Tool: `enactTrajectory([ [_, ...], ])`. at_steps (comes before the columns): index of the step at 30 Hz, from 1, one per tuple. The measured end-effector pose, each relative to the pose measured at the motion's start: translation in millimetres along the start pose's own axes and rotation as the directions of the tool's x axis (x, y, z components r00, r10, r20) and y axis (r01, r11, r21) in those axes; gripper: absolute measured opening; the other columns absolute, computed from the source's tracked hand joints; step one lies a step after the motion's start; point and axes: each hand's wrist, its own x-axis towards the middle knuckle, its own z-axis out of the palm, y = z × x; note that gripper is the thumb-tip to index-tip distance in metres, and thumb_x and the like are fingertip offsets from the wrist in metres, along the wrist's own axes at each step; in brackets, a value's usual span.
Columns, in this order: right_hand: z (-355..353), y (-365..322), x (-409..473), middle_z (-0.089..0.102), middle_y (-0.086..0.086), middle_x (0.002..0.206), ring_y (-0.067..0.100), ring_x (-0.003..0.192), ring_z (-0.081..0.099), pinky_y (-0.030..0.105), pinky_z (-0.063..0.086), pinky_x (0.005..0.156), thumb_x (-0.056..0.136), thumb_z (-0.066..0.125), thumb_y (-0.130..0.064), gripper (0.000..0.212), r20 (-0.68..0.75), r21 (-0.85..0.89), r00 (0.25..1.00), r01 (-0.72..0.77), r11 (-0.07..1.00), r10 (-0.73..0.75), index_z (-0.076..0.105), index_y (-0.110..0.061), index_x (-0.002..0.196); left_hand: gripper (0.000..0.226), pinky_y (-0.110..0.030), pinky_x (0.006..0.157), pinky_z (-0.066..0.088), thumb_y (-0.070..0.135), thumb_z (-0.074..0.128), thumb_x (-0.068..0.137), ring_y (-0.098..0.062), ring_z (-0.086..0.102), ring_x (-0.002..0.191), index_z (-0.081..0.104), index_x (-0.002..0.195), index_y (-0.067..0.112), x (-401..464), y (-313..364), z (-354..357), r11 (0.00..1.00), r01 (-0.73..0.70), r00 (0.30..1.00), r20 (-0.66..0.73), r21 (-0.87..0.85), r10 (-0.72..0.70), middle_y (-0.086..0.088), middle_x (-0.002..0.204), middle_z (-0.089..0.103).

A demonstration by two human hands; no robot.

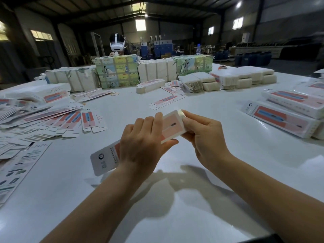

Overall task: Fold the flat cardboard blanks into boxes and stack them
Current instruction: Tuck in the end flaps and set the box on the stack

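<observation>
Cardboard box [171, 126] sits gripped by the left hand [142, 142]; the right hand [201, 130] pinches its end flap [181, 114], which could crease if forced.

A large, dim warehouse hall is seen, roofed by dark steel trusses [122, 6] under a pitched ceiling. Daylight is admitted through a bright window [140, 25] high in the far gable wall, two smaller windows [238, 23] in the right-hand wall and a row of panes [41, 35] on the left. A ceiling lamp [238, 4] is lit at the upper right. The foreground is filled by a wide white glossy tabletop [201, 172]. Blue cabinets [163, 47] are ranged along the far wall, and blue drums [252, 57] are grouped on the floor to the right.
</observation>
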Motion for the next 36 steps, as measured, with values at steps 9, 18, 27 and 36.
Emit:
enactTrajectory([
  [9, 4, 8, -8, 0.071, -0.016, 0.081, 0.01, 0.092, 0.066, 0.017, 0.054, 0.074, 0.099, 0.041, -0.013, 0.054, 0.073, -0.236, 0.991, 0.124, 0.964, -0.109, 0.071, -0.047, 0.072, 0.068, -0.037, 0.056, 0.048, 0.054, 0.059, 0.075, -0.034, 0.061, 0.069, 0.063, 0.111, -0.003, 1, 5, 6, 0.998, 0.024, 0.999, 0.039, 0.058, -0.026, -0.017, 0.086, 0.066],
  [18, 4, 20, -15, 0.06, 0.004, 0.128, 0.005, 0.105, 0.051, -0.008, 0.03, 0.079, 0.098, 0.043, -0.006, 0.039, 0.167, -0.624, 0.934, 0.348, 0.7, -0.315, 0.049, -0.006, 0.136, 0.069, -0.037, 0.055, 0.048, 0.056, 0.041, 0.084, -0.034, 0.06, 0.069, 0.063, 0.11, -0.004, -3, 2, 4, 0.999, 0.053, 0.997, 0.048, 0.006, -0.053, -0.015, 0.083, 0.066],
  [27, 4, 15, -10, 0.07, -0.022, 0.084, 0.0, 0.081, 0.066, 0.009, 0.049, 0.073, 0.089, 0.064, -0.012, 0.016, -0.037, -0.379, 0.973, 0.199, 0.904, -0.23, 0.075, -0.017, 0.1, 0.075, -0.04, 0.057, 0.048, 0.06, 0.033, 0.083, -0.034, 0.06, 0.071, 0.061, 0.114, -0.002, 0, 6, 0, 0.981, 0.169, 0.979, 0.131, -0.096, -0.155, -0.016, 0.086, 0.066],
  [36, 4, 22, -13, 0.071, -0.006, 0.11, 0.007, 0.103, 0.065, 0.025, 0.05, 0.096, 0.092, 0.06, -0.013, 0.024, -0.046, -0.346, 0.976, 0.185, 0.92, -0.214, 0.07, -0.01, 0.113, 0.073, -0.037, 0.055, 0.048, 0.058, 0.036, 0.083, -0.034, 0.059, 0.067, 0.062, 0.112, -0.004, 0, 9, -5, 0.986, 0.152, 0.98, 0.139, -0.068, -0.142, -0.017, 0.083, 0.066],
])
